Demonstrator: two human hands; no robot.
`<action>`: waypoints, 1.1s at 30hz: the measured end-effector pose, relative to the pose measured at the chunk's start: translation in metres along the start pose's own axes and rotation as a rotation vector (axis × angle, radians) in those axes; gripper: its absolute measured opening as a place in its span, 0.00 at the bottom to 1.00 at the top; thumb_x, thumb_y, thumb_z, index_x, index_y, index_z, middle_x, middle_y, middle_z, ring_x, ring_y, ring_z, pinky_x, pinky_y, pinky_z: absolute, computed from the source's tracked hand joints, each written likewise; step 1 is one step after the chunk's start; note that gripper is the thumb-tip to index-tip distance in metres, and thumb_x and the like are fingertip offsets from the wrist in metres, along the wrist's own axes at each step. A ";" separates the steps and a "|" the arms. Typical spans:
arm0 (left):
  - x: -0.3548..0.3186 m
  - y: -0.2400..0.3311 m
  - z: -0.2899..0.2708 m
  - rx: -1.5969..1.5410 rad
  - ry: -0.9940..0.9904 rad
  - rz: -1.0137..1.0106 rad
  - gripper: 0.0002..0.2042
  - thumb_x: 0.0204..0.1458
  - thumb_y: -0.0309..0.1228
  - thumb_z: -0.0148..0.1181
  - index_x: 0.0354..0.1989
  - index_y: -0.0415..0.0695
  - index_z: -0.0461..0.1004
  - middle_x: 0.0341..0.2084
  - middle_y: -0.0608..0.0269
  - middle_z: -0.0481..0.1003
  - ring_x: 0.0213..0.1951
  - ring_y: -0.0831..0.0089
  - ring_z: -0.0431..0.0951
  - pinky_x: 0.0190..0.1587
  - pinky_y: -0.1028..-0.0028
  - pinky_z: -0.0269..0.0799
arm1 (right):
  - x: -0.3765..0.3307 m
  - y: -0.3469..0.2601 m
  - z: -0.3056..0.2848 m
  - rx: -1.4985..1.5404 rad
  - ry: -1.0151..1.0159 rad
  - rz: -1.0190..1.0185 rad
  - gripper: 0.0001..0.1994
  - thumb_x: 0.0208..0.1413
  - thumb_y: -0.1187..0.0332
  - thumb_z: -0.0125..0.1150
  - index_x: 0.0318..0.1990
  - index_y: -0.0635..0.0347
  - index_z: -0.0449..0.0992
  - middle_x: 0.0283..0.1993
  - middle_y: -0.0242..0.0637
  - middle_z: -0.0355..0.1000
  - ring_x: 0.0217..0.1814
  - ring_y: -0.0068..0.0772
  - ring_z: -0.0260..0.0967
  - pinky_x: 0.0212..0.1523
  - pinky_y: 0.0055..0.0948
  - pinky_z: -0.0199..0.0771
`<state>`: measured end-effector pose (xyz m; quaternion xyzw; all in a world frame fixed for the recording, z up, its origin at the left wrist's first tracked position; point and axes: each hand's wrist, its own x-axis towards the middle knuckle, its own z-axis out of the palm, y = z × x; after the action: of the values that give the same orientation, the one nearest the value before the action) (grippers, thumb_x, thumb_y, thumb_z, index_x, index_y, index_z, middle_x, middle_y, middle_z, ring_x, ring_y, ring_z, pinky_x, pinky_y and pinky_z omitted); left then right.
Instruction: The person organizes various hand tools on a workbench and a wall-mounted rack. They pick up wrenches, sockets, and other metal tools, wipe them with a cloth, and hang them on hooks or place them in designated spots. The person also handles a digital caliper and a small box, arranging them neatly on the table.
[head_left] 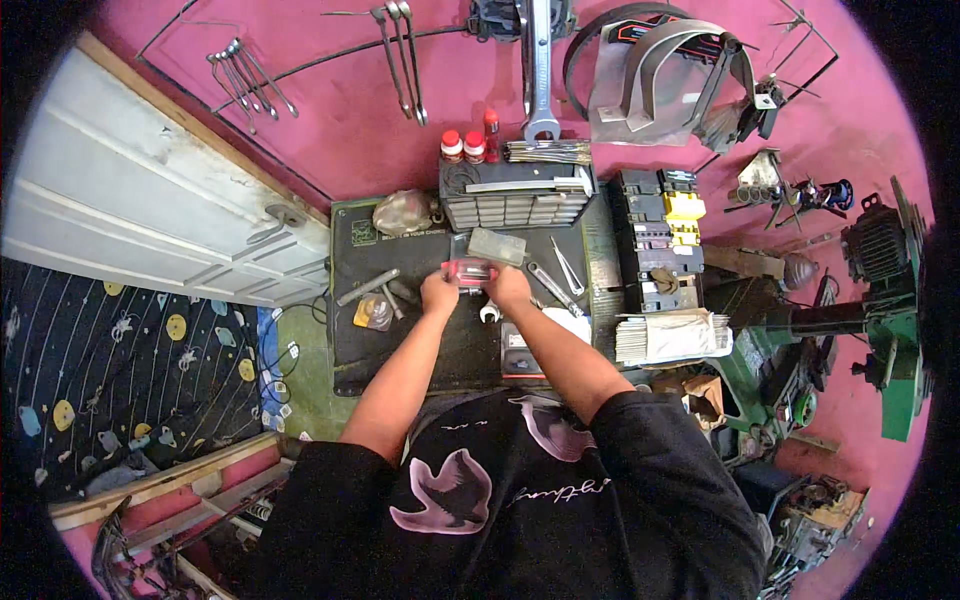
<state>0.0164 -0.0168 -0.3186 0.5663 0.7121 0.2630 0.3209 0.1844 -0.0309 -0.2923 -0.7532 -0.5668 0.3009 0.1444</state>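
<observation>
Both hands meet over a dark mat that covers the bench, and this mat is the landmark for all places here. The left hand and the right hand hold together a small red case above the far part of the mat; the fingers of each hand are closed on one end of it (how tight, I cannot tell).

Just behind the case lies a grey block. On the mat's right part lie tweezers and a small wrench, and a ring-shaped wrench end shows just beside the right wrist. On the left part rest a grey metal bar and a clear round container. A crumpled bag sits at the far left corner.

Behind the mat stands a drawer cabinet with two red-capped bottles on top. To the right of the mat is a black organizer with yellow parts, and nearer, a pile of papers.

The wall beyond the mat is pink, and wrenches hang on it, also a very large spanner and a face shield. To the left of the mat is a white door, and below it a dark cloth with yellow dots. Far right stands a green machine.
</observation>
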 end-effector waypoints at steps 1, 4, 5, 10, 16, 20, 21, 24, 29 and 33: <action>0.000 0.006 0.000 0.001 0.018 -0.029 0.14 0.49 0.36 0.67 0.41 0.43 0.82 0.32 0.47 0.81 0.38 0.49 0.82 0.44 0.59 0.76 | 0.005 0.009 0.007 0.103 0.040 0.059 0.20 0.45 0.59 0.73 0.48 0.47 0.80 0.42 0.51 0.78 0.47 0.53 0.77 0.47 0.47 0.78; 0.004 -0.014 0.000 0.035 -0.029 -0.054 0.11 0.49 0.35 0.66 0.39 0.46 0.84 0.32 0.47 0.81 0.38 0.49 0.82 0.42 0.60 0.76 | -0.003 0.015 0.010 0.161 0.147 0.059 0.20 0.45 0.61 0.74 0.48 0.49 0.81 0.39 0.50 0.79 0.44 0.52 0.78 0.45 0.46 0.77; 0.003 -0.027 0.000 0.095 -0.082 -0.030 0.10 0.49 0.35 0.66 0.38 0.46 0.84 0.32 0.47 0.81 0.38 0.50 0.82 0.42 0.61 0.76 | -0.014 0.011 -0.001 0.230 0.065 0.032 0.20 0.45 0.66 0.73 0.49 0.50 0.80 0.37 0.50 0.79 0.42 0.50 0.79 0.43 0.44 0.77; -0.049 -0.044 -0.006 -0.296 -0.160 -0.026 0.07 0.51 0.31 0.65 0.35 0.41 0.83 0.31 0.53 0.83 0.37 0.63 0.84 0.41 0.66 0.76 | -0.072 0.041 0.003 0.277 -0.004 -0.081 0.24 0.46 0.69 0.73 0.54 0.50 0.77 0.31 0.45 0.77 0.31 0.38 0.76 0.35 0.37 0.75; -0.124 -0.119 -0.012 -0.227 -0.285 -0.026 0.11 0.49 0.29 0.69 0.39 0.39 0.81 0.33 0.51 0.83 0.37 0.62 0.84 0.42 0.66 0.77 | -0.122 0.059 0.009 0.216 -0.280 -0.181 0.25 0.46 0.70 0.70 0.56 0.47 0.77 0.30 0.40 0.76 0.30 0.35 0.73 0.35 0.37 0.74; -0.148 -0.109 -0.023 -0.136 -0.390 -0.109 0.11 0.48 0.28 0.70 0.39 0.38 0.78 0.32 0.54 0.83 0.35 0.66 0.84 0.40 0.68 0.77 | -0.121 0.061 0.023 -0.220 -0.338 -0.282 0.22 0.47 0.68 0.65 0.53 0.43 0.78 0.37 0.43 0.80 0.38 0.46 0.79 0.42 0.42 0.79; -0.150 -0.108 -0.024 -0.126 -0.417 -0.144 0.12 0.48 0.27 0.70 0.39 0.37 0.77 0.32 0.55 0.83 0.35 0.68 0.83 0.40 0.68 0.77 | -0.125 0.039 0.004 -0.290 -0.406 -0.226 0.20 0.48 0.66 0.62 0.52 0.41 0.77 0.40 0.45 0.80 0.42 0.51 0.79 0.45 0.46 0.79; -0.146 -0.105 -0.027 -0.093 -0.363 -0.040 0.09 0.45 0.28 0.68 0.34 0.40 0.78 0.28 0.52 0.82 0.33 0.60 0.84 0.39 0.65 0.78 | -0.126 0.041 0.017 -0.398 -0.383 -0.232 0.20 0.49 0.64 0.62 0.53 0.40 0.77 0.40 0.45 0.80 0.41 0.49 0.79 0.44 0.46 0.79; -0.142 -0.105 -0.028 0.026 -0.379 0.054 0.09 0.43 0.28 0.69 0.32 0.39 0.78 0.27 0.50 0.81 0.32 0.57 0.83 0.38 0.63 0.78 | -0.134 0.040 0.017 -0.457 -0.380 -0.241 0.17 0.51 0.61 0.61 0.51 0.40 0.78 0.39 0.42 0.80 0.42 0.48 0.80 0.43 0.46 0.80; -0.144 -0.095 -0.037 0.060 -0.438 0.059 0.09 0.43 0.30 0.69 0.29 0.39 0.78 0.27 0.48 0.81 0.33 0.53 0.83 0.38 0.62 0.78 | -0.139 0.043 0.022 -0.524 -0.378 -0.243 0.17 0.51 0.60 0.64 0.50 0.40 0.78 0.41 0.40 0.80 0.47 0.45 0.78 0.45 0.44 0.80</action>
<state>-0.0503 -0.1785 -0.3419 0.6398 0.6160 0.1217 0.4431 0.1791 -0.1775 -0.2931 -0.6225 -0.7272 0.2600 -0.1268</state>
